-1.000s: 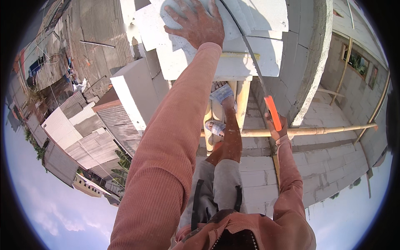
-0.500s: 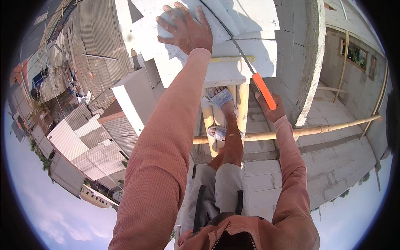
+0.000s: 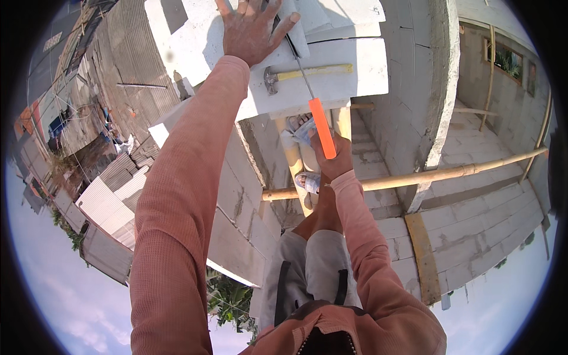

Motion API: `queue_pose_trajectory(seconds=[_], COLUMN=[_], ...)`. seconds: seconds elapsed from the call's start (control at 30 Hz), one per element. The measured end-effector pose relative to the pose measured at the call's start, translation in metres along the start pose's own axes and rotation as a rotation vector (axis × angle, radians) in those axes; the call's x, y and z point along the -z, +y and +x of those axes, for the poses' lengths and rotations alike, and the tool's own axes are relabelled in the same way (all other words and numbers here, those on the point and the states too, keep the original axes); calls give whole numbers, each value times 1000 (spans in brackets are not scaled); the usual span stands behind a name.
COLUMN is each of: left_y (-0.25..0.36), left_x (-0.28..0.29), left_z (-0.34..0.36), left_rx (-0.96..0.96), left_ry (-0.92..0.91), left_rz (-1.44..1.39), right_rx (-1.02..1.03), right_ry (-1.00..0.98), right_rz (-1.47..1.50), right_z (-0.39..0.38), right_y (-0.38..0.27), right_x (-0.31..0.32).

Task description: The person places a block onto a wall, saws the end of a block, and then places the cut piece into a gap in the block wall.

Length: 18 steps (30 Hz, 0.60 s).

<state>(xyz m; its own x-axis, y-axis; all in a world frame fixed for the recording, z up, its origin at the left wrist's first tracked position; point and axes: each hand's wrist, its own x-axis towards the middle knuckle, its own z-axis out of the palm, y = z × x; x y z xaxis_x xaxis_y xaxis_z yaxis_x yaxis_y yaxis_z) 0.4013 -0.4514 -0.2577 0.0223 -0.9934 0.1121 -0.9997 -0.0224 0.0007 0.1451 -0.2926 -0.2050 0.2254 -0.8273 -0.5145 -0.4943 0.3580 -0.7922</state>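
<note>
My right hand is wrapped round the orange handle of a hand saw. Its thin, dark blade runs up and away over the near white block and lies along a piece of white block. Fingers spread, my left hand presses down on the white block surface, to the left of the blade. A hammer with a yellow handle lies on the near white block, its metal head toward the left, and the saw crosses above its handle. The far end of the blade is partly hidden by my left hand.
My sandalled feet stand on bamboo poles below the blocks. A horizontal bamboo pole crosses toward the right. Grey block walls rise on the right, with a wooden plank lower down. Corrugated roofs spread out far below at left.
My right hand and the saw have swung left, the blade now more upright in view. The left hand has shifted left and farther away. The hammer's head has come into sight.
</note>
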Motion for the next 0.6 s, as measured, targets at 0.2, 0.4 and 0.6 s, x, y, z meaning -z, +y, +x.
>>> queue_pose_trajectory(seconds=[0.2, 0.4, 0.6], left_y=[-43, -15, -14], left_x=[-92, -92, -40], left_z=[-36, -32, 6], left_rx=[189, 268, 338], left_ry=[-365, -194, -526], left_rz=[244, 177, 161], right_rx=[-80, -131, 57], right_ry=[-75, -34, -17], right_rz=[-48, -95, -121], right_z=[-1, -58, -23], right_y=[3, 80, 39], right_x=[-2, 13, 10])
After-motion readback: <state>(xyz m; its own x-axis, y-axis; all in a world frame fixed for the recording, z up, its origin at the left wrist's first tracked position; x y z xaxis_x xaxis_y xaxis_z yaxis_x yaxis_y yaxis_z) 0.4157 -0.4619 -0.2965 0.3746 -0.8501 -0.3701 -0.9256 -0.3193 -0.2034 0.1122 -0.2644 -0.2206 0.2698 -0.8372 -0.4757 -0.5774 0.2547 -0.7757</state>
